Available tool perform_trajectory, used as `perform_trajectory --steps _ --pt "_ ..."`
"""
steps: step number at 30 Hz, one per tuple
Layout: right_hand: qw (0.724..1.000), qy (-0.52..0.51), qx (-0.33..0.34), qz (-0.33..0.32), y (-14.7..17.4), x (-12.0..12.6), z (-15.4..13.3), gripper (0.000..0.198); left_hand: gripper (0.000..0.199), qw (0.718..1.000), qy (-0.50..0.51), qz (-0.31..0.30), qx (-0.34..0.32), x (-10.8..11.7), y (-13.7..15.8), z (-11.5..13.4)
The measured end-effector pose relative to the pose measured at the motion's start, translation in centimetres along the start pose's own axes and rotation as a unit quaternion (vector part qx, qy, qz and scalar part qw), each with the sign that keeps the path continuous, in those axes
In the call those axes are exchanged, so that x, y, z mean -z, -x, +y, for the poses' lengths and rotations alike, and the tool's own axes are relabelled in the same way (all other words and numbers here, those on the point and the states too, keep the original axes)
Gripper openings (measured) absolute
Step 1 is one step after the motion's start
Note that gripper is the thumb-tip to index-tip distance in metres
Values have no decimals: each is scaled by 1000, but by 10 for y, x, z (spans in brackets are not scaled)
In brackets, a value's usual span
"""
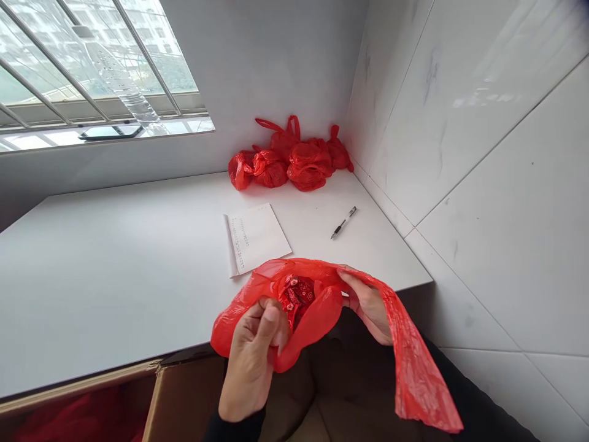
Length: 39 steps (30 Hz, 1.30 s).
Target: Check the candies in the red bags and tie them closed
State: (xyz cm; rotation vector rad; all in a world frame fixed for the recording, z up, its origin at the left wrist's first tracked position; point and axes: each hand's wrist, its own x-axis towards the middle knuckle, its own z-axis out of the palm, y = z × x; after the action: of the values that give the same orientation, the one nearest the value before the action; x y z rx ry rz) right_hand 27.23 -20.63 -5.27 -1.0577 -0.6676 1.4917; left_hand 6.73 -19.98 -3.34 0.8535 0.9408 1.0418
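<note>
A red plastic bag [317, 316] hangs between my two hands at the table's front edge, its mouth spread open toward me. Inside lie red items with a white floral pattern [299, 293]; their kind I cannot make out. My left hand [255, 344] is closed in a fist on the near left rim of the bag. At the right, my right hand [368, 301] grips the far right rim, partly hidden behind the plastic. One long handle of the bag drapes over my right wrist and hangs down at the lower right.
Several knotted red bags [306, 164] sit against the wall at the back of the white table [115, 264]. A paper pad [260, 236] and a pen [344, 222] lie in front of them. Below left stands a cardboard box [184, 393] with red material inside. A bottle [131, 98] stands on the windowsill.
</note>
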Motion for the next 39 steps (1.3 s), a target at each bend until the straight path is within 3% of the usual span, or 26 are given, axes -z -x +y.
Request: perform_trajectory --steps 2,4,8,24,31,39 --pt "1000 -11 -13 18 1 -2 -1 33 40 984 169 -51 19 -4 5 5" --pt "999 -17 -16 30 3 -5 -3 33 36 949 297 -95 37 -6 9 9" --pt "999 -19 -28 38 6 -7 -5 31 25 907 395 -142 38 -5 10 9" --pt "999 -22 -28 39 5 -5 -2 30 18 907 384 -174 -1 4 9 8" --pt "999 -30 -34 31 7 -5 -6 25 23 931 339 -135 11 5 10 10" --pt "999 -15 -38 32 11 2 -5 27 18 953 260 -153 -15 15 11 4"
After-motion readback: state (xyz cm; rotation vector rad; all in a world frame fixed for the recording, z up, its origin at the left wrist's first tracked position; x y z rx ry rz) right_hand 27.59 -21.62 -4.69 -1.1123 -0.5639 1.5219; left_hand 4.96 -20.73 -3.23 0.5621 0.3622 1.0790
